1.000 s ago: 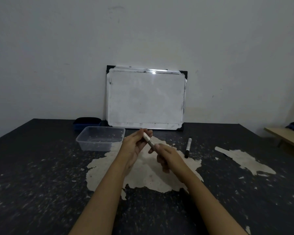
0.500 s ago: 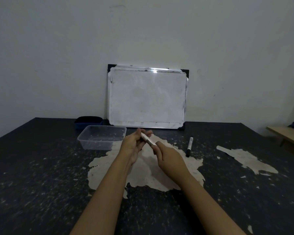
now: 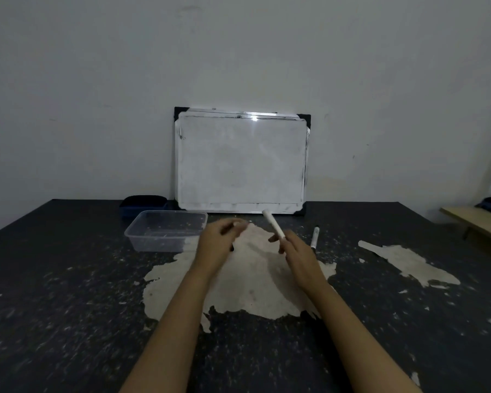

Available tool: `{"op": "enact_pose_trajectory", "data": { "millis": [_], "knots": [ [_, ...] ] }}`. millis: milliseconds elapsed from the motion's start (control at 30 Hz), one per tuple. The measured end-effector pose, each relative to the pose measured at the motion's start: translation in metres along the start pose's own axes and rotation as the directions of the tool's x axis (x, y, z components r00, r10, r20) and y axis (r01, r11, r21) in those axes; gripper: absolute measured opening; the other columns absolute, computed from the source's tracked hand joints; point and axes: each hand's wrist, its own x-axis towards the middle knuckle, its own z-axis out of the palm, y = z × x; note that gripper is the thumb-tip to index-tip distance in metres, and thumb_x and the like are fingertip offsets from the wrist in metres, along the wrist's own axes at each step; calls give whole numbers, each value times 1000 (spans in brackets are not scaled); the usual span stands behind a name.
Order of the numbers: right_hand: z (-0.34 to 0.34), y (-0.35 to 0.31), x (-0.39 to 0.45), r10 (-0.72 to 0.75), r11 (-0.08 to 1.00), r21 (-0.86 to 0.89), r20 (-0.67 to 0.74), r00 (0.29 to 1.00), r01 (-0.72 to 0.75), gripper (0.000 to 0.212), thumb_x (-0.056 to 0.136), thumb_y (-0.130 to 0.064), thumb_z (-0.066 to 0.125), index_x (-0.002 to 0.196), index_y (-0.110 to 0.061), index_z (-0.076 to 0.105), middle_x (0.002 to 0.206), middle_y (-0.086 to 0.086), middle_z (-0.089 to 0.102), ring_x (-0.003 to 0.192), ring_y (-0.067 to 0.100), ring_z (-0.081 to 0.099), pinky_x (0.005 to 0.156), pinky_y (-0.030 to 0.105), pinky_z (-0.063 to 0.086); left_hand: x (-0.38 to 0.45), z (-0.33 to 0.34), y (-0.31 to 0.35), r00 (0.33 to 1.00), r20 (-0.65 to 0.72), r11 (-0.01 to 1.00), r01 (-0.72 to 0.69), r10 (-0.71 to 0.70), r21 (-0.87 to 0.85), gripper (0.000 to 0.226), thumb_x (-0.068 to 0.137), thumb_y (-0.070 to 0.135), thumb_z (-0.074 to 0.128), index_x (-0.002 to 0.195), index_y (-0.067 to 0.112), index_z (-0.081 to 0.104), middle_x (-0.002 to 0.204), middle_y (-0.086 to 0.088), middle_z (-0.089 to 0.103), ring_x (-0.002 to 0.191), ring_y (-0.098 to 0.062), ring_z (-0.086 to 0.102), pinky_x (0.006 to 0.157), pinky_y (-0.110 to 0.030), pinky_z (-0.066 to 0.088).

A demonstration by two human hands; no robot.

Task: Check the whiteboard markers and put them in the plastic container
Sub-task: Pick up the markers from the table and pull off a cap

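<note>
Marker (image 3: 273,226) up in the right hand (image 3: 298,256), white barrel pinched low in the curled fingers (image 3: 287,241) and angled up and to the left, its tip pointing toward the whiteboard. Left hand (image 3: 214,246) hovers just beside it, apart from the barrel, fingers loosely curled and blurred, so whether it has hold of anything I cannot tell. Both hands hang above the pale peeled patch (image 3: 247,282) in the dark, flaking desk (image 3: 68,321). Just right of the right hand, a second marker (image 3: 314,236) lies flat on the desk. Off to the left, a little farther back, sits the clear plastic container (image 3: 166,231), lid off. Behind it, a dark blue tub (image 3: 143,204). Farthest back, the whiteboard (image 3: 241,163) leans upright against the wall (image 3: 238,52).
</note>
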Motion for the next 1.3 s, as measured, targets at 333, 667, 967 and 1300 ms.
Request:
{"op": "enact_pose_trajectory", "data": {
  "millis": [333,667,967,1300],
  "knots": [
    [-10,0,5,222,860,478,-40,974,-177,27,93,-24,66,116,-11,62,96,8,67,70,12,61,57,23,50,-15,33,-30,985,167,912,-101,37,397,72,65,34,83,130,26,53,82,4,62,74,-8,58,65,-21,48],
    [-15,-6,10,288,625,770,-70,955,-132,31,80,-13,78,109,-1,73,98,14,73,90,18,71,75,19,57,-4,25,-23,971,76,886,237,-225,-398,29,99,28,50,121,13,62,119,-10,65,101,-16,63,92,-27,49],
    [-21,-29,6,34,786,604,-257,966,133,31,87,-3,71,118,-6,65,100,9,74,89,11,74,72,20,59,-3,19,-2,728,611,218,681,-312,-699,47,103,19,37,122,-22,48,126,-37,53,111,-41,60,91,-42,55],
    [-13,-54,29,-87,880,414,-344,935,234,52,87,-16,74,134,-19,53,100,1,75,87,12,75,77,25,61,-4,15,-4,704,661,252,710,-258,-658,40,98,15,48,123,-15,54,115,-23,65,94,-27,71,84,-33,59]
  ]
}}
